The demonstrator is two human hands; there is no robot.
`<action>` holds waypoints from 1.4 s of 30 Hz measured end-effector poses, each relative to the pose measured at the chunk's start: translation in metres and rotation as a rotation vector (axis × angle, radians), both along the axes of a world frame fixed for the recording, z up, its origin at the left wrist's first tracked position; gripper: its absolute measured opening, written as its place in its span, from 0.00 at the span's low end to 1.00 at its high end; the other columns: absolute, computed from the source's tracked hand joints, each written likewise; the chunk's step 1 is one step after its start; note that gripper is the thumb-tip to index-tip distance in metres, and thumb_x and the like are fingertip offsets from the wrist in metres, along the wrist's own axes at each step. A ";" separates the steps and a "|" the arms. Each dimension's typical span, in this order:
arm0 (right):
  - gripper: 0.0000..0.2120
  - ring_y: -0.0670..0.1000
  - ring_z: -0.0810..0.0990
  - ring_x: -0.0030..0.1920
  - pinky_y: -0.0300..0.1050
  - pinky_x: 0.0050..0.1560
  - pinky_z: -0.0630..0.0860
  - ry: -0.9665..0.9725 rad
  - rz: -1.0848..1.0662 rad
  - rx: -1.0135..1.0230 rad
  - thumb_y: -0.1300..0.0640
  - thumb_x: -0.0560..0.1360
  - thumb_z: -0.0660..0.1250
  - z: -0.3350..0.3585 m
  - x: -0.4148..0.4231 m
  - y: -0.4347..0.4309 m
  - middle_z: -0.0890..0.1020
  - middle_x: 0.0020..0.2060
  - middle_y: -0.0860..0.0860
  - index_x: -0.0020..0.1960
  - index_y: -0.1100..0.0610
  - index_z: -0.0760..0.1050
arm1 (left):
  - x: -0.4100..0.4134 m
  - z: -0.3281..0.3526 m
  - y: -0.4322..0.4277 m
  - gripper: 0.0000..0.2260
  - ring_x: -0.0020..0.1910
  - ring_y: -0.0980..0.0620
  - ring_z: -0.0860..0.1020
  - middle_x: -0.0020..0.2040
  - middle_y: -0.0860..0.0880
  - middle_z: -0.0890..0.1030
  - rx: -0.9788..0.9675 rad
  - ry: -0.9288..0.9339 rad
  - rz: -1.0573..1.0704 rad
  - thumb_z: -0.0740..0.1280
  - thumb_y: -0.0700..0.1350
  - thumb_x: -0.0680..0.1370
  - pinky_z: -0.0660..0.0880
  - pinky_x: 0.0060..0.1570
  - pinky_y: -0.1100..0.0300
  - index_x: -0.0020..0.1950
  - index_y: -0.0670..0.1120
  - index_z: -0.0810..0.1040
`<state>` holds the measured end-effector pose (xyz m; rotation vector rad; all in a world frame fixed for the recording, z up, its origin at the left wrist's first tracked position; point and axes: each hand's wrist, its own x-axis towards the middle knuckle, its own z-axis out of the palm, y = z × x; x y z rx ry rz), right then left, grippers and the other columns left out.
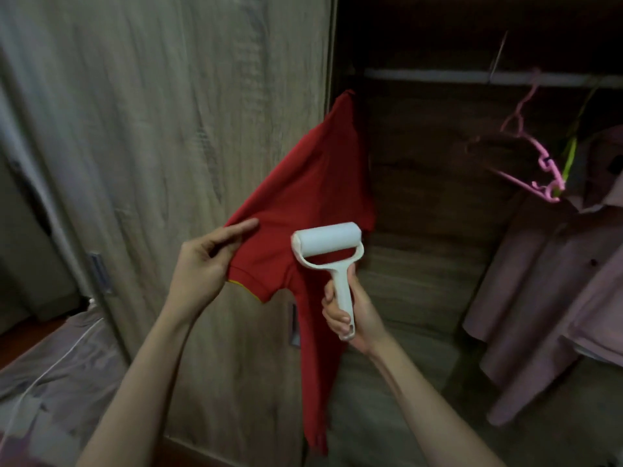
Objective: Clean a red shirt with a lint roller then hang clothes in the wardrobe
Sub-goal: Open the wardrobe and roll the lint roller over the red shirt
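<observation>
Red shirt (313, 183) hangs at the edge of the wardrobe door (168, 129), its sleeve pulled out sideways and pinched between thumb and fingers of the left hand (202, 264). The right hand (350, 315) is clenched around the handle of a white lint roller (328, 246), whose drum lies on the fabric just below the shoulder. Farther right, a pink hanger (536, 163) and a pale pink shirt (553, 264) hang inside the wardrobe.

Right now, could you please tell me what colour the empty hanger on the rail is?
Pink; the hanger shows best in the head view, at upper right.
</observation>
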<state>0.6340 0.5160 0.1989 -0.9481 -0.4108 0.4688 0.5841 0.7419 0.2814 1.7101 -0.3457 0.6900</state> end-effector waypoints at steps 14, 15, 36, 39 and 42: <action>0.35 0.44 0.58 0.15 0.30 0.17 0.54 -0.134 -0.191 -0.230 0.22 0.61 0.61 0.008 0.007 0.049 0.61 0.18 0.49 0.29 0.56 0.67 | 0.009 0.026 0.040 0.17 0.61 0.62 0.77 0.58 0.62 0.80 -0.023 0.113 -0.111 0.61 0.32 0.80 0.70 0.62 0.71 0.63 0.48 0.77; 0.34 0.44 0.58 0.15 0.30 0.17 0.53 -0.156 -0.207 -0.232 0.23 0.64 0.59 0.021 0.010 0.050 0.61 0.17 0.49 0.29 0.56 0.67 | 0.009 0.026 0.041 0.17 0.60 0.62 0.77 0.58 0.62 0.80 -0.027 0.115 -0.117 0.61 0.32 0.80 0.70 0.61 0.71 0.63 0.48 0.78; 0.33 0.45 0.59 0.14 0.30 0.17 0.52 -0.132 -0.204 -0.211 0.26 0.64 0.58 -0.008 -0.001 0.062 0.61 0.17 0.50 0.29 0.57 0.68 | -0.002 0.027 0.041 0.26 0.63 0.54 0.77 0.65 0.49 0.79 -0.345 0.245 -0.375 0.55 0.24 0.75 0.72 0.62 0.64 0.62 0.48 0.80; 0.31 0.44 0.59 0.14 0.30 0.18 0.51 -0.133 -0.207 -0.158 0.27 0.66 0.57 0.013 0.005 0.059 0.61 0.17 0.49 0.29 0.57 0.68 | -0.006 0.029 0.038 0.27 0.64 0.53 0.77 0.65 0.48 0.79 -0.356 0.246 -0.390 0.55 0.25 0.75 0.71 0.64 0.62 0.62 0.49 0.80; 0.31 0.44 0.58 0.14 0.32 0.17 0.49 -0.169 -0.140 -0.043 0.30 0.72 0.51 0.053 0.022 0.049 0.62 0.16 0.48 0.28 0.56 0.68 | -0.013 0.034 0.031 0.27 0.64 0.53 0.76 0.66 0.48 0.78 -0.360 0.255 -0.415 0.56 0.26 0.74 0.71 0.64 0.61 0.62 0.50 0.81</action>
